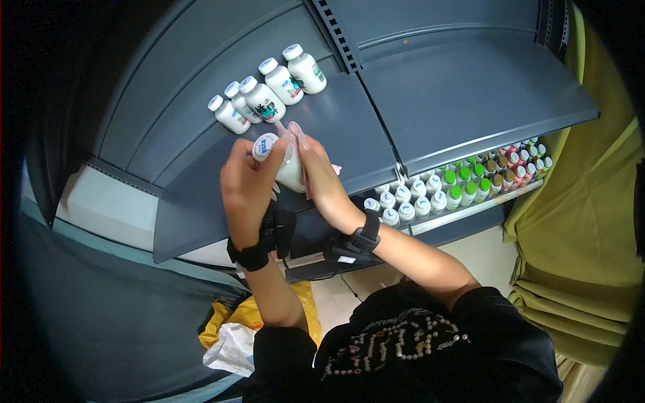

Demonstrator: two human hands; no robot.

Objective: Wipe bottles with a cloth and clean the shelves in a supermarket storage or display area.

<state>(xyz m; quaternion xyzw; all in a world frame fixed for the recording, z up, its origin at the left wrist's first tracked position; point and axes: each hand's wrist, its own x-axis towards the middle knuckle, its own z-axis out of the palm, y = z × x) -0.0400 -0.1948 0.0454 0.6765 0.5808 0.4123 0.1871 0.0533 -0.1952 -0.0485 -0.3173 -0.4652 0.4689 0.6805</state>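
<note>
My left hand (243, 185) is closed round a white bottle (291, 171) with a white cap, gripping it near the cap. The bottle is tilted above the grey shelf (349, 127). My right hand (328, 187) holds a thin pink cloth (295, 132) against the bottle's far side, and part of the cloth sticks out past the fingers. Just beyond my hands, several white bottles (263, 101) of the same look stand in a slanting row on the shelf. My fingers hide much of the held bottle's label.
At the right, a lower shelf carries rows of small bottles with white caps (406, 201), green caps (469, 185) and brown or red contents (514, 168). An upright slotted post (336, 33) divides the shelving. Yellow and white bags (232, 346) lie on the floor; an olive curtain (571, 221) hangs at right.
</note>
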